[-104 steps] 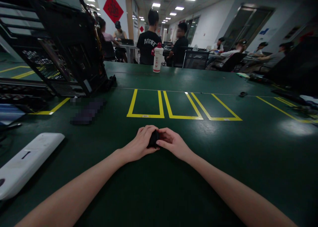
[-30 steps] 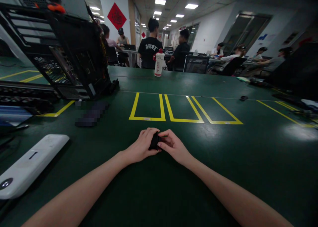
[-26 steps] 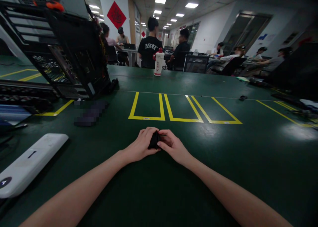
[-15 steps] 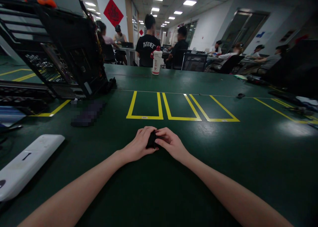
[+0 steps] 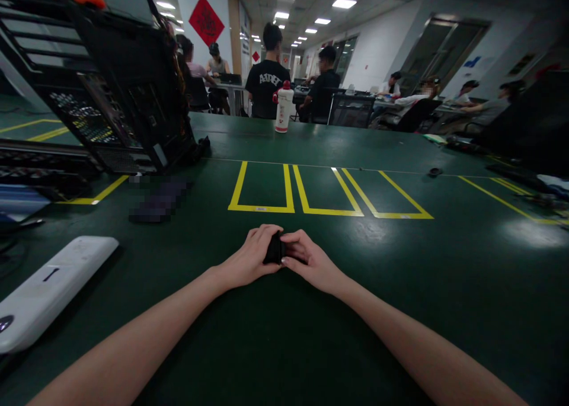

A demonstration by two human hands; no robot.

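A small black block-like object [image 5: 274, 249] is held between my two hands, just above or on the green table [image 5: 284, 347]; its exact kind does not show. My left hand [image 5: 252, 256] wraps round its left side, the thumb below and the fingers over the top. From the right, my right hand [image 5: 311, 261] closes on its edge with thumb and fingertips. Fingers cover much of the object.
Yellow tape outlines [image 5: 261, 209] lie beyond my hands. A white bottle with a red cap [image 5: 284, 106] stands at the far edge. On the left are a black computer case [image 5: 128, 92], a blurred dark item [image 5: 160, 200] and a white device [image 5: 57, 284]. Several people sit behind.
The whole view has shifted slightly. My right thumb has moved a little lower along the black object's edge; both hands stay on it.
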